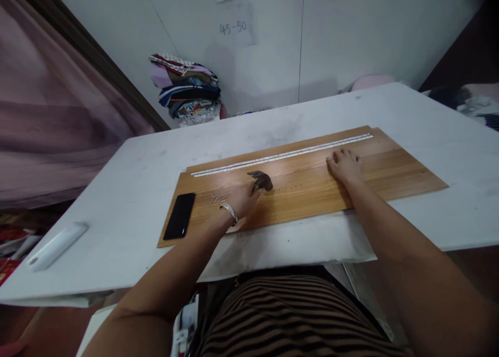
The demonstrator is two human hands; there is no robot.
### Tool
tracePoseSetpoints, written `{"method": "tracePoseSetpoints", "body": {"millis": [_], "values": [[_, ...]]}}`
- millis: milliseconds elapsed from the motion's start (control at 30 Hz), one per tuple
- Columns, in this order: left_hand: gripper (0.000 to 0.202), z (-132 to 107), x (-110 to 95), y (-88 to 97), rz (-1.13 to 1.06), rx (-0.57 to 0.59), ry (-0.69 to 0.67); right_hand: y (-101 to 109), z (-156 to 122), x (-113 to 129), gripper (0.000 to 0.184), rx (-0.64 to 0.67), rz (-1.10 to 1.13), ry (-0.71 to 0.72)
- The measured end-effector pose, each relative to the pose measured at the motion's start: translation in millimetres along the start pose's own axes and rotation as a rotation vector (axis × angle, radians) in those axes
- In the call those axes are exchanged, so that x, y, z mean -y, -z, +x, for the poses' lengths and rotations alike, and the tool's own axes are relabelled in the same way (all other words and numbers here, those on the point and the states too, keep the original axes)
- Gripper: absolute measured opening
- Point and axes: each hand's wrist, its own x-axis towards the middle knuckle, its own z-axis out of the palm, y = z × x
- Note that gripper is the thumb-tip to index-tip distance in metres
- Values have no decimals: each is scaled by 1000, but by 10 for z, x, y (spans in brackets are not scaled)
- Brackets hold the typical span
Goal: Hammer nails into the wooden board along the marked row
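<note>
My left hand [245,198], with a silver bracelet at its wrist, is closed around a claw hammer [263,181] low over the wooden board [312,200]. The hammer's dark head shows beyond my fingers, and most of its handle is hidden by the hand. Just right of the hammer head, a row of several small dark dots, nails or holes, runs along the board. Resting on the board further right is my right hand [344,166], fingers apart and slightly bent, holding nothing. A few loose nails [219,198] lie left of my left hand.
Two pale measuring strips [280,156] run along the board's far side. A black phone [179,215] lies on its left end. A white elongated object [57,247] is at the left of the white table [156,154]. Folded clothes [189,92] are stacked behind, by the wall.
</note>
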Motion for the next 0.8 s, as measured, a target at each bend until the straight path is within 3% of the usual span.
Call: {"method": "tracePoseSetpoints", "body": {"millis": [800], "values": [[24,2,29,3,-15,-21,-13,-8,-5,9,52,-7,14,-6]]}}
